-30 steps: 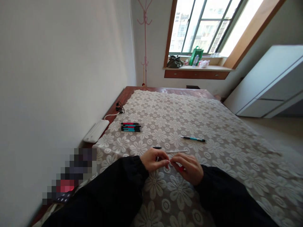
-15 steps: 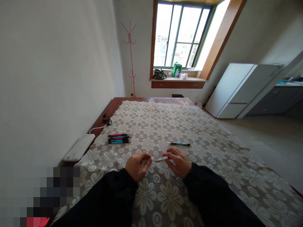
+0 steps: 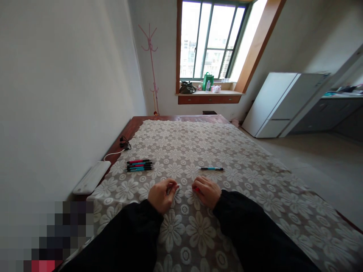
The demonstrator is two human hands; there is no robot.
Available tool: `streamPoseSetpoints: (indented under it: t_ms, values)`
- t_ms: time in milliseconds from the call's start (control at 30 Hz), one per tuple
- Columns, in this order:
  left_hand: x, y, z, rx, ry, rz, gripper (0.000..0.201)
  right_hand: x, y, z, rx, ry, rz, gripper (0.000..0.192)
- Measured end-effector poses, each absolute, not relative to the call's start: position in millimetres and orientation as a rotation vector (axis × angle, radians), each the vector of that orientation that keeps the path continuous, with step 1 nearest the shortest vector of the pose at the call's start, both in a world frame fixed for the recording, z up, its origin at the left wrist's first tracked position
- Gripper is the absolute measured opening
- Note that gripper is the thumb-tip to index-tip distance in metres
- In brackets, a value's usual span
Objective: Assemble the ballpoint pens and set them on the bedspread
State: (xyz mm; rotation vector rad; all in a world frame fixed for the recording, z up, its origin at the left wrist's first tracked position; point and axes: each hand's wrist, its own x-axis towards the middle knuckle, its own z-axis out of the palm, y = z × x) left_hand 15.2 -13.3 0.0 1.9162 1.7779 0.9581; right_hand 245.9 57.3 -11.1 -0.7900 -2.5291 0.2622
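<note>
My right hand (image 3: 207, 192) is closed around a red pen part (image 3: 196, 189), and a thin pale rod (image 3: 188, 190) sticks out of it to the left. Facing it across a small gap, my left hand (image 3: 161, 195) pinches thumb and forefinger together; whatever small piece sits at those tips is too tiny to name. Just beyond my right hand lies a single blue and black pen (image 3: 211, 169). A row of several red and blue pens (image 3: 139, 165) with black ends rests farther left. Both hands are low over the flowered tablecloth (image 3: 201, 230).
A white power strip or box (image 3: 92, 177) with a cord lies along the table's left edge by the wall. Near it is a black cable (image 3: 124, 143). Beyond the table stand a pink coat rack (image 3: 153, 71), a window sill with bags, and a white fridge (image 3: 275, 105).
My right fingers have curled in closer around the red part, and less of the pale piece shows. The whole view has shifted slightly; the pens lie as before.
</note>
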Motion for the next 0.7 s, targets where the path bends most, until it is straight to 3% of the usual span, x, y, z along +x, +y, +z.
streamPoseSetpoints:
  t_ms: [233,433,533,700]
  values:
    - [16.7,-14.5,1.4,1.965,1.715,0.949,0.020,242.8,47.4,-2.0,-0.759,-2.114,0.615,0.022]
    - [17.5,-15.1,1.2,1.992,1.694,0.941,0.017,241.3,45.0,11.5,-0.761,-1.823,0.975,0.015]
    - [17.3,-15.3,2.1,2.014,1.695,0.935,0.015,243.1,47.6,8.6,-0.848,-1.956,0.837,0.011]
    - [15.8,-14.8,2.2,2.056,1.722,0.943,0.015,248.2,55.9,-4.1,-0.931,-2.406,0.314,0.017]
